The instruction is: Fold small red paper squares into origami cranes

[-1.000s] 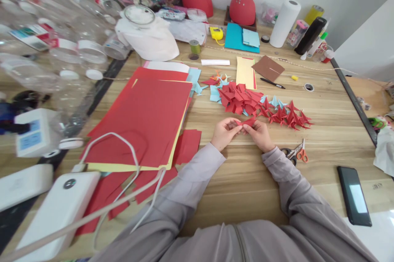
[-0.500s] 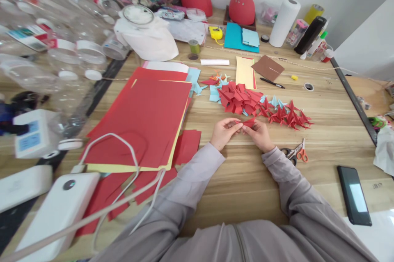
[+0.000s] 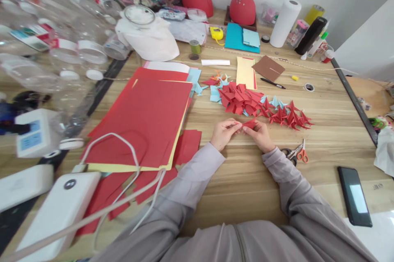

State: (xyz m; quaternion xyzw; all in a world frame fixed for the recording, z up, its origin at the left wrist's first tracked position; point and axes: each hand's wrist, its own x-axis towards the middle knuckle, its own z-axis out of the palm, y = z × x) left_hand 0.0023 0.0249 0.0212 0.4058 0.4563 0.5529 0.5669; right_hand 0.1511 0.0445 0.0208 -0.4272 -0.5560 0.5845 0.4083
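Both left hand (image 3: 223,134) and right hand (image 3: 261,135) pinch one folded red paper (image 3: 250,122), a red origami pile (image 3: 241,98) at twelve o'clock

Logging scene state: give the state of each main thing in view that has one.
Red paper piece, folded, held in both hands
Left hand, pinching it
Right hand, pinching it
Red folded pieces, heaped together
Red sheets, stacked flat
Scissors, lying down; open or shut unclear
Power bank, white cable plugged in
Phone, lying flat; screen on or off unclear
White roll, standing on end
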